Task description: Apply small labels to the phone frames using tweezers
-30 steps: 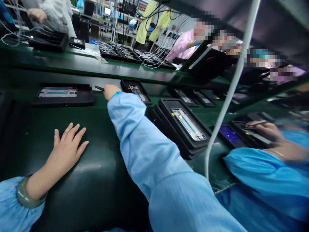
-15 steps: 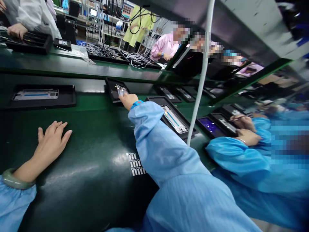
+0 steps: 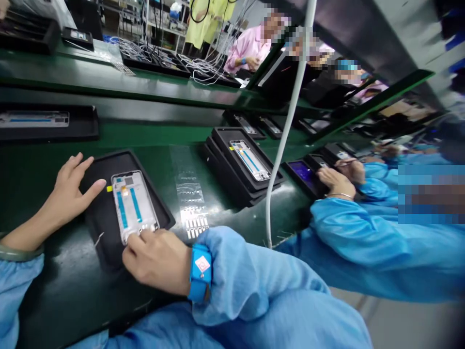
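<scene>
A black tray (image 3: 98,194) lies at an angle on the green bench in front of me, with a silver phone frame (image 3: 140,211) in it. The frame has two blue strips and a yellow tab on its left edge. My right hand (image 3: 160,257), with a blue wrist strap, has its fingers curled round the frame's near end; the fingertips are partly hidden. My left hand (image 3: 72,189) has its fingers spread, by the tray's left edge; I cannot tell whether it touches. A clear sheet with small white labels (image 3: 196,223) lies right of the tray.
Stacked black trays (image 3: 236,186) stand to the right, the top one bearing another phone frame (image 3: 252,162). A white cable (image 3: 286,131) hangs in front. A co-worker's hands (image 3: 339,179) work farther right. Another long tray (image 3: 95,127) sits at back left.
My right hand has come from the back of the bench towards me, and a tray with a phone frame now lies between my hands. My left hand stays spread.
</scene>
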Motion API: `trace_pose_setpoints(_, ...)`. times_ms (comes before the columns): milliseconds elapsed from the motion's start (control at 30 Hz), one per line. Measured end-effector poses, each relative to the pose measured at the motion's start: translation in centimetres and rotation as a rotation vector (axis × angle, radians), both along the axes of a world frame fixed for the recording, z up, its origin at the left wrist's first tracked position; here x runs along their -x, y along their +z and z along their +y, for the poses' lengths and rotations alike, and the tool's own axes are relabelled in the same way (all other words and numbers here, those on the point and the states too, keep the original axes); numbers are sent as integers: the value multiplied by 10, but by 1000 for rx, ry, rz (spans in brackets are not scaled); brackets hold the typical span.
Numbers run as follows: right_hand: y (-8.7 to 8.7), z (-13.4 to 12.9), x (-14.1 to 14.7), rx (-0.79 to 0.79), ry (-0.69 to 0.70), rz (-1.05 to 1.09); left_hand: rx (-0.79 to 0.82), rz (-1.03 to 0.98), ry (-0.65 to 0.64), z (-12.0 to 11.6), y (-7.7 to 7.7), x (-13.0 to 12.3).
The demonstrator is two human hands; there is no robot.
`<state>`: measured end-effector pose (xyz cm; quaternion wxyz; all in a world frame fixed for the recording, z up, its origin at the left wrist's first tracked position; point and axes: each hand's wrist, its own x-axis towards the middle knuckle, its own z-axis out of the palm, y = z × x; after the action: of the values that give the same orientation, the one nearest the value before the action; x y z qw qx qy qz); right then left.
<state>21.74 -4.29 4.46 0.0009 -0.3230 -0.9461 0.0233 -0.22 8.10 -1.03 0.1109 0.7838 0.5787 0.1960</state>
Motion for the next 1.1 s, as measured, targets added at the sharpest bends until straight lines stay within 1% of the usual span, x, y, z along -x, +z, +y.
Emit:
trace_pose_setpoints(67,-2,-9,-7,81,28,200,18,50,-44,0,-1,-1)
trace_pose_setpoints(100,-1,-9,-16,131,6,337,30,79,-67,-1,-1,-2)
trace_pose_setpoints(133,-1,-6,-27,179,-64,496,41,108,-86,-2,0,-2)
trace_pose_setpoints(167,0,-3,-40,217,-161,662,48,135,-101,-3,1,-1)
trace_pose_setpoints(233,-2,7,-70,247,-523,956,49,187,-114,-7,3,-1)
trace_pose_setpoints(300,-10,13,-98,330,-835,1195,35,223,-109,-13,5,0)
trace_pose_setpoints(333,-16,15,-109,385,-927,1297,28,235,-108,-17,5,0)
trace_pose_setpoints(367,-22,15,-117,431,-991,1397,25,241,-109,-20,5,1)
trace_pose_setpoints(433,-34,12,-126,521,-1044,1537,18,228,-118,-26,3,2)
trace_pose_setpoints(500,-42,7,-129,588,-1056,1599,25,203,-134,-29,2,6)
trace_pose_setpoints(567,-47,3,-129,616,-1072,1618,46,178,-151,-29,2,12)
trace_pose_setpoints(667,-50,1,-128,566,-1129,1624,91,165,-176,-23,6,18)
trace_pose_setpoints(733,-51,3,-126,519,-1178,1594,55,176,-198,-20,11,13)
trace_pose_setpoints(767,-52,4,-126,501,-1198,1570,11,181,-225,-19,14,5)
trace_pose_setpoints(833,-54,6,-126,478,-1225,1519,-80,172,-352,-24,20,-19)
trace_pose_setpoints(900,-58,7,-126,459,-1235,1473,-95,155,-582,-36,25,-52)
trace_pose_setpoints(933,-60,7,-126,444,-1236,1452,-61,166,-704,-44,26,-69)
trace_pose_setpoints(967,-61,6,-127,426,-1236,1428,-43,180,-797,-52,25,-86)
trace_pose_setpoints(1033,-64,6,-128,389,-1234,1377,-24,214,-907,-66,22,-115)
trace_pose_setpoints(1100,-66,5,-129,384,-1222,1330,-18,254,-934,-74,17,-133)
